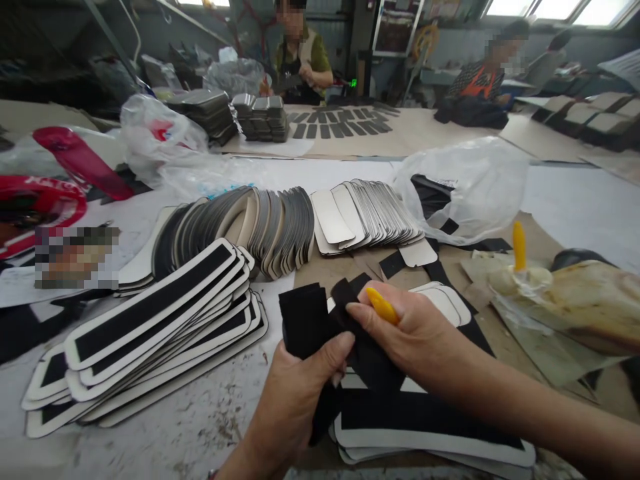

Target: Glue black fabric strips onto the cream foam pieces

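While the left hand (295,393) grips black strips (305,317) and the right hand (417,327) a yellow handle (383,307), strip-covered panels (155,307) lie stacked lower left. White panels (350,223), upper centre, appear bare.

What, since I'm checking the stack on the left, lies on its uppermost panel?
A black strip lies along the pale panel, leaving its border bare. The surface beneath the strip is hidden.
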`<state>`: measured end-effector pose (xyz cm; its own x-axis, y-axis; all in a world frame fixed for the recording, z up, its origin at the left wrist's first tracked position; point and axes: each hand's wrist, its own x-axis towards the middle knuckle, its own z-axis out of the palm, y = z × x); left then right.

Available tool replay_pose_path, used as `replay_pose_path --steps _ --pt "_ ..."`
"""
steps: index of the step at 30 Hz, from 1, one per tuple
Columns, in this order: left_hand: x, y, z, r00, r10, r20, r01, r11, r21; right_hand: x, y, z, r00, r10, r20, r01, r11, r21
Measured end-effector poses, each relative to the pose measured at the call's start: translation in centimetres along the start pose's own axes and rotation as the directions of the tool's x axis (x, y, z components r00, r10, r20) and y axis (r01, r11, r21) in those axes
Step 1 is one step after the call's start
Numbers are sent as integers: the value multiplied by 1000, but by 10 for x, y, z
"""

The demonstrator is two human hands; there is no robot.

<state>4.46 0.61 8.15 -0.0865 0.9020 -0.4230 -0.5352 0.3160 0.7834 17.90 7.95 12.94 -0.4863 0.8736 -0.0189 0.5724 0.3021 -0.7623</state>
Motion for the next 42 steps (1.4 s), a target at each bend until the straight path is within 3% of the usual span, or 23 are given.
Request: replay_pose_path --steps 4,8,10,13,16,18,22,26,29,35,42 --pt "-14 10 -1 998 -11 -64 4 994 -110 -9 -2 1 993 0 -117 4 999 37" --pt "-28 20 -26 990 -89 -114 78 992 -98 -26 11 -34 983 64 -171 -57 997 48" --pt "-29 23 -43 989 -109 -95 99 990 -105 -37 19 -56 984 119 -136 -119 993 4" --pt "-22 23 -60 995 -96 -33 93 994 -60 -50 30 -84 982 185 25 -183 981 -67" --pt "-9 21 -63 996 -94 -12 94 989 112 -50 35 -97 971 154 182 -128 981 -148" --pt "1 18 -59 994 -108 -16 110 974 196 -42 38 -93 957 147 248 -86 966 -242" --pt "23 6 -48 997 -79 -13 80 978 195 -13 49 -62 919 140 368 23 914 -405" --pt "38 -6 -38 989 -52 -135 89 955 284 18 51 -30 872 135 471 78 911 -405" --pt "44 -8 -33 993 -64 -100 93 943 320 36 48 -18 840 71 537 135 933 -335" --pt "52 -10 -33 987 -139 -78 157 940 303 60 57 -3 827 80 556 125 939 -321" --pt "52 -12 -32 982 -166 -88 185 938 292 64 66 11 831 82 550 127 935 -331"
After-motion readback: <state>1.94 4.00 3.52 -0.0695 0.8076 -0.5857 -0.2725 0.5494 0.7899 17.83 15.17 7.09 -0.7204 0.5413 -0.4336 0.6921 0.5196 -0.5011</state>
